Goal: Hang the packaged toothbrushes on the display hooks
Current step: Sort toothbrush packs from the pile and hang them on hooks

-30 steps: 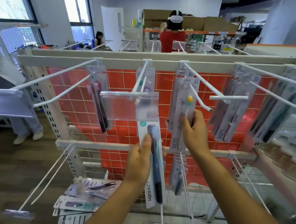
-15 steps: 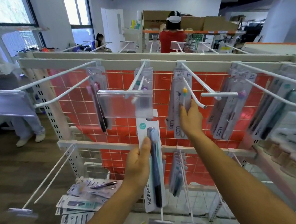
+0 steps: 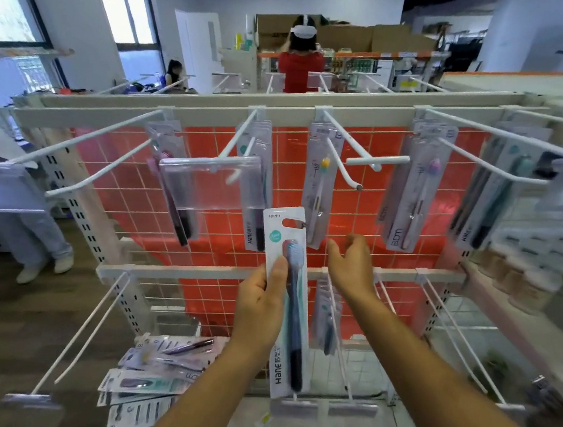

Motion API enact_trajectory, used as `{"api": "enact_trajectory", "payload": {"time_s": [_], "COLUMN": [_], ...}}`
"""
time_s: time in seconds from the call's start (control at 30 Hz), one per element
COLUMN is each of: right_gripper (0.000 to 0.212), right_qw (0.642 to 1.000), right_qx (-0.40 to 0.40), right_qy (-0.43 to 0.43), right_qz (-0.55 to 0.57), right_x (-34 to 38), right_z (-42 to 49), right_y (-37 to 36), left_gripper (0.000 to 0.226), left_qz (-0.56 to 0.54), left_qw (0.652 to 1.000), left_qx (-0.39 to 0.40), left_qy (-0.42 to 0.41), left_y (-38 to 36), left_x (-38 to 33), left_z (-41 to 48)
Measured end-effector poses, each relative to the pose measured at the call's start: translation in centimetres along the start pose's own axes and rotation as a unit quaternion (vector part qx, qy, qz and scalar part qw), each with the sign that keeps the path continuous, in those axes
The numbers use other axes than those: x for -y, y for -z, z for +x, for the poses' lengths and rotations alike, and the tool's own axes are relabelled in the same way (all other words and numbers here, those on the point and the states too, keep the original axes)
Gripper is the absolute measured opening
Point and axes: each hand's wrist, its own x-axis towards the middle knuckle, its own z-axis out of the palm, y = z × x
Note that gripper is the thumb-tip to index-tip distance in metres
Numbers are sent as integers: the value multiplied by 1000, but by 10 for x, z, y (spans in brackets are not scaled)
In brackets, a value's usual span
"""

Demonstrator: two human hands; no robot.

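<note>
Now the right hand (image 3: 350,267) is drawing back, loosely open, from the hung pack (image 3: 320,184); the left hand (image 3: 258,303) is gripping the next toothbrush pack (image 3: 292,317), ready for hanging.

Display hooks (image 3: 378,160) appeared to be smooth, white-coated metal. The label holder (image 3: 207,185) was clear, glossy plastic. The nearest toothbrush pack (image 3: 279,368) showed matt white card under a shiny transparent blister. The back panel (image 3: 352,216) was glossy red. The floor (image 3: 4,324) looked wood-grained and matt.
</note>
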Motion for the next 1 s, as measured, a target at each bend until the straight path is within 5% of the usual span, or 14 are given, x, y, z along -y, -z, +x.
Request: {"api": "enact_trajectory", "payload": {"time_s": [0.2, 0.33, 1.0], "right_gripper": [17, 19, 16], "right_qw": [992, 979, 957], "right_qx": [96, 150, 187], "right_qy": [49, 82, 118], "right_qz": [57, 113, 185], "right_x": [-6, -6, -27], "right_z": [-34, -48, -84], "right_y": [20, 38, 105], "left_gripper": [24, 20, 22], "left_qz": [33, 25, 37], "left_qw": [999, 999, 996], "left_qx": [4, 11, -80], "left_qy": [-35, -29, -18], "left_y": [-21, -39, -87], "left_x": [5, 9, 30], "left_z": [-4, -8, -47]}}
